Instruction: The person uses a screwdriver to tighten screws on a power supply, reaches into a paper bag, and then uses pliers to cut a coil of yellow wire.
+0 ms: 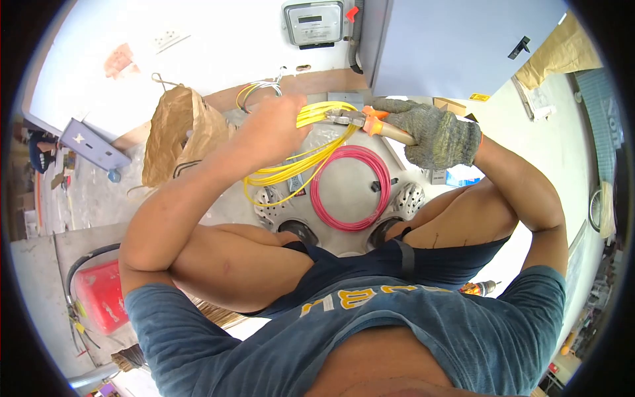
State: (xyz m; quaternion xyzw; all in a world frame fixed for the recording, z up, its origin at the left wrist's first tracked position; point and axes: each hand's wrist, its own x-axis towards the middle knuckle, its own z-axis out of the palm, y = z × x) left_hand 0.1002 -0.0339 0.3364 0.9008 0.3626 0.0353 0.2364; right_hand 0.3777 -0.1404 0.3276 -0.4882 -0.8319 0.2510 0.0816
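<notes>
My bare left hand (276, 130) is closed around a coil of yellow wire (291, 173), whose loops hang down below it. A grey work glove covers my right hand (442, 135), which grips pliers (390, 130) with orange and beige handles. The metal jaws of the pliers point left and meet the yellow strands just right of my left hand. Whether the jaws are fully closed on a strand cannot be made out. On the floor between my feet lies a coil of pink-red wire (316, 206), below the yellow loops.
A brown paper bag (173, 135) stands at the left. Ahead, an electric meter (313, 24) is on the white wall beside a grey cabinet (456, 46). A red container (102, 296) is at the lower left. A drill (479, 288) lies by my right hip.
</notes>
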